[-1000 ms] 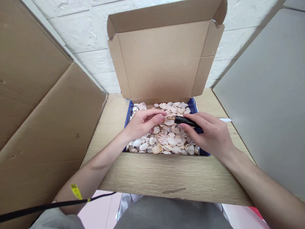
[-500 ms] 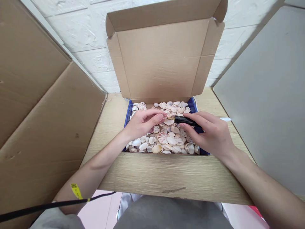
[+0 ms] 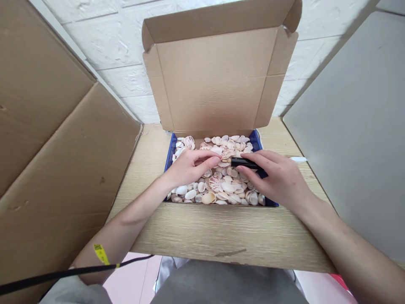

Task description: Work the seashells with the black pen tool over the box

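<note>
My right hand (image 3: 278, 177) is closed around a black mini drill (image 3: 243, 163) with a brass-coloured chuck, held nearly level and pointing left. Its tip meets the fingertips of my left hand (image 3: 193, 166), where thumb and forefinger are pinched together. Whatever sits in that pinch is too small and too covered to make out against the pale shells behind. Both hands are over a shallow cardboard box (image 3: 218, 84) with blue side walls and its lid standing up. Many seashells (image 3: 228, 186) fill it, mostly white and cream, including a red-striped scallop shell (image 3: 215, 183).
The box stands on a light wooden table (image 3: 221, 232). A tall cardboard panel (image 3: 69, 169) rises on the left and a grey panel (image 3: 354, 126) on the right. A black cable (image 3: 63, 273) with a yellow tag crosses the lower left. Behind is a white brick-patterned wall (image 3: 117, 42).
My left fingers have tipped over and closed more tightly at the drill's tip. My right hand and the drill have shifted slightly down and left. The shells in the box lie as before.
</note>
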`<state>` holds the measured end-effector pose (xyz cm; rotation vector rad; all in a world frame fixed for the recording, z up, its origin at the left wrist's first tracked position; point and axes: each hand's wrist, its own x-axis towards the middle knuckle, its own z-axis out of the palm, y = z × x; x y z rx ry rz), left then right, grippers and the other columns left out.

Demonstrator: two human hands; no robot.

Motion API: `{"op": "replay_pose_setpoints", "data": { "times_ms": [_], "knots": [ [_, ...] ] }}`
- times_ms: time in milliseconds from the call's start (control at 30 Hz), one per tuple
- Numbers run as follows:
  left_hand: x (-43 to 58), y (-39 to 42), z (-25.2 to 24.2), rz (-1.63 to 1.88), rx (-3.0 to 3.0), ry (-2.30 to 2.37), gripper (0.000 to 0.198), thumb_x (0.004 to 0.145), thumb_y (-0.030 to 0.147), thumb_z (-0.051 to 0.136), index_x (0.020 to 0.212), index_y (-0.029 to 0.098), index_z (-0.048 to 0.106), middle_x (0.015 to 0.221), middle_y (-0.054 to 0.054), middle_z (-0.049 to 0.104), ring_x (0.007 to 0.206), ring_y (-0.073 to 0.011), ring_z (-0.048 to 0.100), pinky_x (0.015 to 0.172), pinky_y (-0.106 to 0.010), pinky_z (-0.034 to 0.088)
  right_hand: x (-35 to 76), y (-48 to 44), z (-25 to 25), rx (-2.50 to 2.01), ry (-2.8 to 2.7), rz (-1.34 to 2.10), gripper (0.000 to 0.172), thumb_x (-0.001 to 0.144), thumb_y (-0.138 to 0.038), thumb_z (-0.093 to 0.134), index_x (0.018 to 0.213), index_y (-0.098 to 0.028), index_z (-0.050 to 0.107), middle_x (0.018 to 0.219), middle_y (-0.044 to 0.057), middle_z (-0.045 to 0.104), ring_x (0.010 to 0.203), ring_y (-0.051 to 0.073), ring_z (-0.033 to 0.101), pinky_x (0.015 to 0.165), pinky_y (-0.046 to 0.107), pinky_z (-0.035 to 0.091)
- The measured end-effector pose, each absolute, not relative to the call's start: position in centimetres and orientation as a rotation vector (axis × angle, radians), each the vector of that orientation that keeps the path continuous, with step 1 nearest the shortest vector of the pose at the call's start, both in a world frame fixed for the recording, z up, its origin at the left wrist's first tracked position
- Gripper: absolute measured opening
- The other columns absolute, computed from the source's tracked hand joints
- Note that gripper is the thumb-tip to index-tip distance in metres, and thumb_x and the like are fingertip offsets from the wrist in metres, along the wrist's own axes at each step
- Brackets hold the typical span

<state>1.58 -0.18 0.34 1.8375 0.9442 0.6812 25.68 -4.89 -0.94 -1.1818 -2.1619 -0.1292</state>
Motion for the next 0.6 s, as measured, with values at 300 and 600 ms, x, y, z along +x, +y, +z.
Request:
{"op": "replay_pose_setpoints", "data": {
  "times_ms": [300,600],
  "knots": [
    [1.42,-0.11,-0.24,0.713,1.647,0.917,0.051,0.089,0.056,0.060,0.109,0.012,0.074,0.084,-0.009,0.075,0.056,-0.0107,0.058,0.046,-0.021,0.041,25.79,-4.83,-0.90,-1.127,-2.112,-0.218,0.020,0.091,-0.032,0.066,0.109,-0.022,0.067,0.090,0.006,0.074,0.077,0.022,0.069,0.063,0.035,0.055],
    [1.39,-0.24,-0.07,0.696,1.576,0.907,0.057,0.086,0.061,0.062,0.111,0.011,0.073,0.085,-0.010,0.075,0.054,-0.0089,0.056,0.046,-0.020,0.042,25.86,-4.74,-0.68,-1.113,-2.092,-0.207,0.023,0.090,-0.029,0.067,0.112,-0.024,0.067,0.093,0.006,0.074,0.079,0.023,0.069,0.067,0.037,0.057]
  ]
}}
